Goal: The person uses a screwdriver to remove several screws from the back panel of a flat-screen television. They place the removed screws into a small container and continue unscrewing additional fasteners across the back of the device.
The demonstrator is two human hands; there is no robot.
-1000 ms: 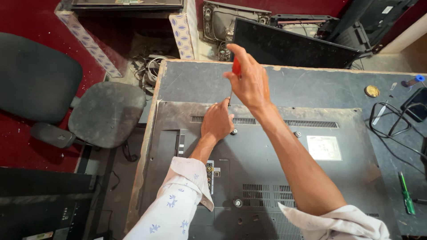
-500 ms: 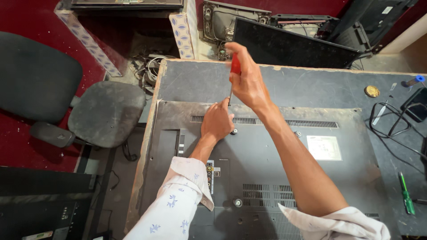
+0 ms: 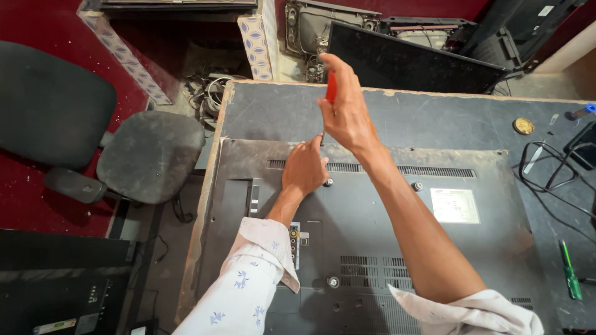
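Since a second ago little has shifted: my right hand (image 3: 346, 115) has only nudged the red-handled screwdriver (image 3: 331, 88) a touch more upright, so the work sits at the same spot. That grip is closed round the handle, tip down near the upper edge of the flat dark-grey television back panel (image 3: 372, 248) lying on the bench (image 3: 434, 118). My left hand (image 3: 304, 169) rests loosely curled on the panel beside the tip (holding nothing I can see).

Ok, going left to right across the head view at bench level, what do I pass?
Black office chair → left hand steadying the tip on the TV back panel → right hand gripping the red-handled screwdriver → white label → black cable → green screwdriver.
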